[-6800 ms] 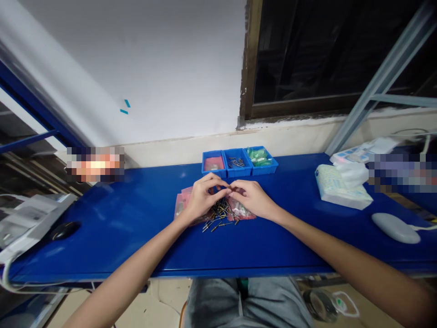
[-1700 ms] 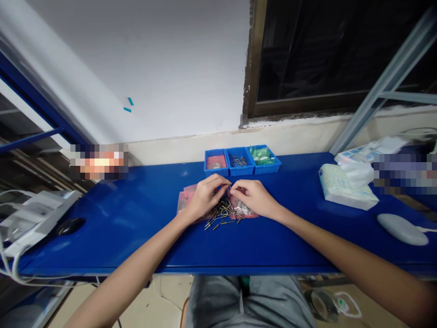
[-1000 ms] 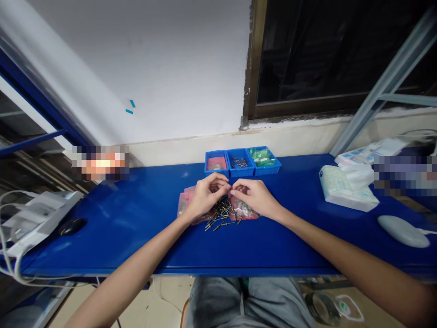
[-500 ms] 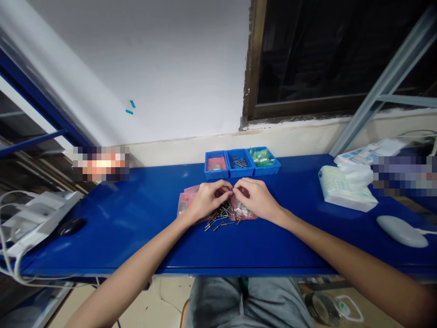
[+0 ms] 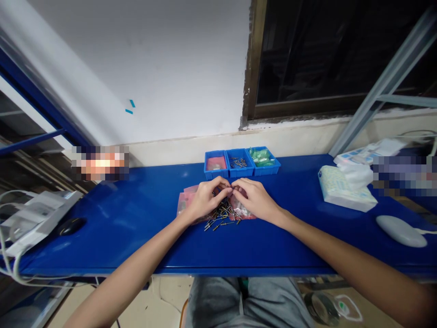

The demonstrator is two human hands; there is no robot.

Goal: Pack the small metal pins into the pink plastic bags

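Left hand (image 5: pixel 206 197) and right hand (image 5: pixel 255 197) pinch narrowly together; whether they grasp anything, I cannot tell; loose pins (image 5: pixel 223 213) lie below, by pink bags (image 5: pixel 183 200); blue boxes (image 5: pixel 241 172) stand on the far side.

A long, glossy blue tabletop (image 5: pixel 136 196) carries three open blue plastic bins (image 5: pixel 241 172), set side by side in a row toward the wall. Nearer the front edge lie flat, reddish-pink translucent plastic bags (image 5: pixel 186 200) and a loose heap of slim metal rivets (image 5: pixel 223 214), a few strewn on the bare blue. To the right sit a pale green-and-white soft tissue pack (image 5: pixel 344 193) and a smooth grey oval device (image 5: pixel 400 231); near the left end, a rounded black object (image 5: pixel 72 226).
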